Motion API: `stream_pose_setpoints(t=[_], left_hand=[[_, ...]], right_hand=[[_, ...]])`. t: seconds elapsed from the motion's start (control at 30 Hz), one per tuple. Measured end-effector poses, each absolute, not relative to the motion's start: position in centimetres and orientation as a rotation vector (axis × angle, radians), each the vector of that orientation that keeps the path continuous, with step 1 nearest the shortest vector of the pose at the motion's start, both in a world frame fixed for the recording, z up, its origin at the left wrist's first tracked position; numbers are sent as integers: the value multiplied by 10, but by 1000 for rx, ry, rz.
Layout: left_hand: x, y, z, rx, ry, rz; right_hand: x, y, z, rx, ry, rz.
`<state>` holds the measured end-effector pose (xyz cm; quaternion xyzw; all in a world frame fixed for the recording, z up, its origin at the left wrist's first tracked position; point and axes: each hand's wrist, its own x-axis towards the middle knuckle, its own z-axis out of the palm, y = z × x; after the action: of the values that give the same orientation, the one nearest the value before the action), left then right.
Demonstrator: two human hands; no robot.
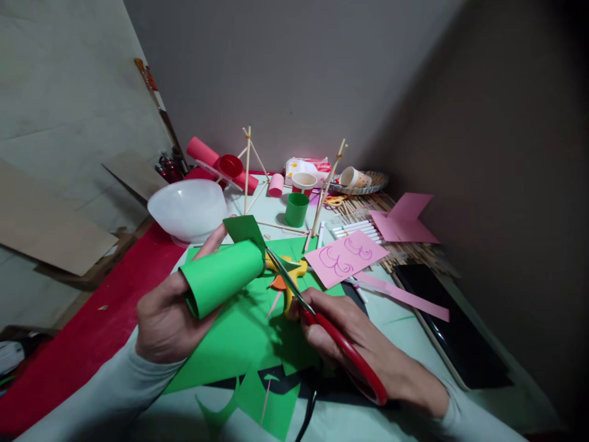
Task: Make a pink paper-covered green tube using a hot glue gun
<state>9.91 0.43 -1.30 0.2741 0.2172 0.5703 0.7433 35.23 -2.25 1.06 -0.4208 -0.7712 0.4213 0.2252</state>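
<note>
Green roll (pixel 224 276) sits grasped in the left hand (pixel 165 319) fingers, while right hand (pixel 363 353) fingers grip red scissors (pixel 322 322) cutting its far edge.

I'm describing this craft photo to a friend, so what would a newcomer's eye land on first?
First, the rolled green paper tube at the centre, held in the left hand, with the red-handled scissors in the right hand cutting at its far end. Next, the white bowl behind the tube at the left, and the pink card with purple doodles to the right.
</note>
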Motion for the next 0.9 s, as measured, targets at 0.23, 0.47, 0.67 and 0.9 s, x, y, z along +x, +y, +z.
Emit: stream_pose_setpoints(t=[0.23, 0.47, 0.67, 0.9], left_hand=[[109, -2, 7, 643, 553, 1346], [114, -4, 12, 636, 702, 1354], [102, 1, 8, 665, 708, 1339], [110, 5, 15, 604, 860, 1450]], right_hand=[[357, -25, 11, -1266, -2127, 1251], [352, -22, 15, -1341, -2163, 1332], [361, -19, 18, -1329, -2220, 1217], [373, -15, 24, -1460, -2257, 1076]])
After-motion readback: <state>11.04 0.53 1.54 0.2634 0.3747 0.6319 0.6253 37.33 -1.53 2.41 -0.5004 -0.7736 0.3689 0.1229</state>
